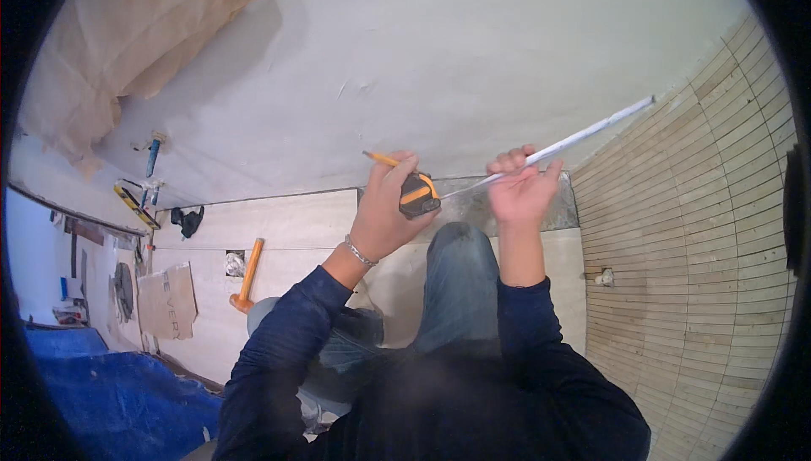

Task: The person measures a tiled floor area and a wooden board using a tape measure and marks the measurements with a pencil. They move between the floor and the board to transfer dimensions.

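Observation:
My left hand [387, 208] is closed round a black and orange tape measure [418, 194]. A yellow pencil [382, 159] is tucked between the fingers of that same hand, pointing left. From the case a pale blade [596, 127] runs out to the right and slants up toward the tiled wall. My right hand [521, 191] has its palm turned up, with the fingers curled round the blade and the thumb apart. Below the hands is my bent knee in jeans [460, 284].
Pale large tiles [296, 220] cover the floor, with a bare grey strip [473, 203] by the plain wall. An orange mallet [248, 277], a black object [187, 221] and a yellow level [137, 206] lie left. Narrow tiles [676, 233] line the right wall; blue sheeting [127, 402] lies lower left.

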`<action>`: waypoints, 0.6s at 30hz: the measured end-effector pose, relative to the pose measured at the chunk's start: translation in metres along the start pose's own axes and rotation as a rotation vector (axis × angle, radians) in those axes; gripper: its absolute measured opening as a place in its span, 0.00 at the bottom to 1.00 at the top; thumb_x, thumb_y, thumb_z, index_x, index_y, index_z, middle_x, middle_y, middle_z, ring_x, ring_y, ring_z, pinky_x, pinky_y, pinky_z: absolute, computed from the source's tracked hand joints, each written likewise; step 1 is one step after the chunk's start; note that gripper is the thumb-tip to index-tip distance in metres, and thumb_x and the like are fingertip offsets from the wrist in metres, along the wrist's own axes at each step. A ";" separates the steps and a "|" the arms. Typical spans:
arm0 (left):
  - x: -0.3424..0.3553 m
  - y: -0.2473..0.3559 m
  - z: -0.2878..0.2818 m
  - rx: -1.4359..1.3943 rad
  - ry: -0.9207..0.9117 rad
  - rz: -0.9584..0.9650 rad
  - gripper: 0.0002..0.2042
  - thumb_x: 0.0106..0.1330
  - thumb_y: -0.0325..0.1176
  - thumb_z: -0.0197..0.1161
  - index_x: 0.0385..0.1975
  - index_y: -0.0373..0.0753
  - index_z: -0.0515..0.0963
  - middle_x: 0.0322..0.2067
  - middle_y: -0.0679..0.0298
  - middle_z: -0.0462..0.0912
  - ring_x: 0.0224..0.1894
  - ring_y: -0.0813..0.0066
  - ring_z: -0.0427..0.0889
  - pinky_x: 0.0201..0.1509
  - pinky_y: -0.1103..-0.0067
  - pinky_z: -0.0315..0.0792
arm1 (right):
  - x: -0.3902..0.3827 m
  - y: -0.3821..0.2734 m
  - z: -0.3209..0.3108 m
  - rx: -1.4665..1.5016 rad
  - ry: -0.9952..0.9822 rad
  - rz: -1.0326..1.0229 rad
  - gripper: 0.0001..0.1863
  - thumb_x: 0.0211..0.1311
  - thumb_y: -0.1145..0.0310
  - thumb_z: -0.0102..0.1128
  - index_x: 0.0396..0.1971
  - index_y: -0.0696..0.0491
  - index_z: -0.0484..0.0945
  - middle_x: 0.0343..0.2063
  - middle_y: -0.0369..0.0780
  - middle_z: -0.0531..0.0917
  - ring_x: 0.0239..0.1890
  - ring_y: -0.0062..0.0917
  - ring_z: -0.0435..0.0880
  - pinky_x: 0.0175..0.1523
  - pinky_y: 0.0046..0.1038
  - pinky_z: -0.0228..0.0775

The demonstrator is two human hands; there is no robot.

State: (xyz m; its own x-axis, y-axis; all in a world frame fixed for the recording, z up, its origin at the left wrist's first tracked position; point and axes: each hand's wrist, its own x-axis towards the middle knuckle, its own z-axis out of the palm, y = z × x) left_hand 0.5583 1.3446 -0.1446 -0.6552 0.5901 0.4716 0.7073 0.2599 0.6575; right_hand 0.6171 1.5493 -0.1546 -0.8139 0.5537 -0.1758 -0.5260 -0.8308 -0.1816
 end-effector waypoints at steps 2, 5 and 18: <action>-0.001 -0.005 0.002 0.087 0.021 0.084 0.41 0.38 0.30 0.78 0.56 0.38 0.62 0.53 0.51 0.67 0.55 0.56 0.67 0.57 0.69 0.66 | -0.005 0.013 -0.003 -0.099 0.093 -0.094 0.22 0.68 0.48 0.39 0.28 0.52 0.69 0.18 0.35 0.67 0.22 0.25 0.65 0.35 0.34 0.64; 0.002 -0.008 0.007 0.064 0.027 0.146 0.41 0.38 0.30 0.77 0.56 0.38 0.62 0.50 0.52 0.68 0.53 0.57 0.69 0.56 0.69 0.67 | 0.003 0.008 -0.028 -0.221 0.078 -0.025 0.19 0.69 0.51 0.43 0.31 0.53 0.70 0.24 0.37 0.74 0.26 0.28 0.72 0.42 0.35 0.67; 0.001 -0.018 0.006 0.003 -0.082 0.054 0.40 0.40 0.28 0.75 0.57 0.38 0.62 0.48 0.52 0.68 0.48 0.57 0.71 0.54 0.71 0.68 | -0.040 0.027 -0.052 -0.970 -0.099 0.751 0.18 0.63 0.52 0.55 0.34 0.54 0.76 0.26 0.35 0.79 0.29 0.21 0.79 0.33 0.26 0.72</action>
State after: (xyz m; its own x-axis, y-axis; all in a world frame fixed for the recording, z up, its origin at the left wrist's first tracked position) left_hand 0.5464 1.3451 -0.1593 -0.5921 0.6637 0.4570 0.7421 0.2282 0.6302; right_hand 0.6480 1.5076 -0.2032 -0.8729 -0.0851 -0.4805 0.4474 -0.5329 -0.7183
